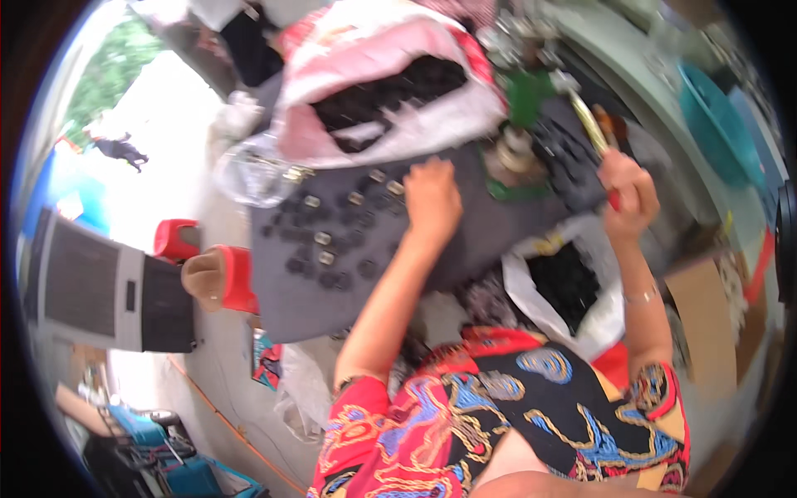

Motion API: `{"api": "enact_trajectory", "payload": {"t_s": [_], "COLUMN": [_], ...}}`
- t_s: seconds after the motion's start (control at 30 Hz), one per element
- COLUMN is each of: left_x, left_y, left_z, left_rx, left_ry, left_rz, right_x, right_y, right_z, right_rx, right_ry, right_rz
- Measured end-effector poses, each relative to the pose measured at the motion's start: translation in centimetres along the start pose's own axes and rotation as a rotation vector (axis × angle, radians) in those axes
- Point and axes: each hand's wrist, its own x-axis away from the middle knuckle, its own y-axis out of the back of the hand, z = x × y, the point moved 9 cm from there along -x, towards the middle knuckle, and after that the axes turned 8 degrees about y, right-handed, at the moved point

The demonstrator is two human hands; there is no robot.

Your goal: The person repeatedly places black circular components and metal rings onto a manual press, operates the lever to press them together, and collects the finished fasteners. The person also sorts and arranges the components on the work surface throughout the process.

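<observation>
My right hand (628, 187) is wrapped round the brass-coloured lever (588, 120) of a green hand press (525, 98). A bit of red shows under its fingers. The press stands on a green base at the right of the dark grey tabletop (477, 228). My left hand (433, 195) is over the tabletop, left of the press, its fingers curled. Whatever it may hold is hidden. Beside it lie many small round black pieces (336, 278) and several small square metal pieces (322, 238).
An open white and pink sack (390, 137) of black pieces lies behind. A white bag (519, 278) with black contents is close to my body. Dark parts (573, 162) lie right of the press. A clear plastic bag (249, 170), red stools (237, 278) and a teal basin (718, 124) stand around.
</observation>
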Motion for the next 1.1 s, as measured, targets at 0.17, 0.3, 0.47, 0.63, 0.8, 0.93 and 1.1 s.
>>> {"api": "enact_trajectory", "payload": {"t_s": [0.17, 0.3, 0.47, 0.63, 0.8, 0.93, 1.1], "left_x": [1.7, 2.9, 4.5, 6.5, 3.4, 1.8, 2.8], "left_y": [-1.5, 0.3, 0.0, 1.4, 1.2, -2.7, -3.2], "left_z": [1.4, 3.2, 4.2, 3.3, 2.4, 2.1, 1.1], "left_rx": [-0.195, -0.343, -0.476, -0.329, -0.244, -0.271, -0.379], "left_ry": [-0.007, 0.115, 0.143, 0.057, 0.057, -0.041, -0.099], "left_rz": [0.044, 0.01, 0.087, 0.095, 0.072, 0.197, 0.224], "right_x": [-2.4, -4.8, -7.1, -10.1, -11.7, -13.1, -13.5], "right_y": [0.7, -0.1, -0.3, -0.4, 0.4, -1.4, -1.2], "right_z": [0.1, 0.1, -0.7, -2.0, -3.3, -2.2, -4.6], "right_rx": [-0.06, -0.057, -0.083, -0.128, -0.126, 0.273, -0.124], "right_ry": [0.01, -0.062, -0.119, -0.181, -0.186, 0.105, -0.254], "right_rz": [-0.025, 0.002, 0.016, 0.033, -0.022, 0.146, -0.117]}}
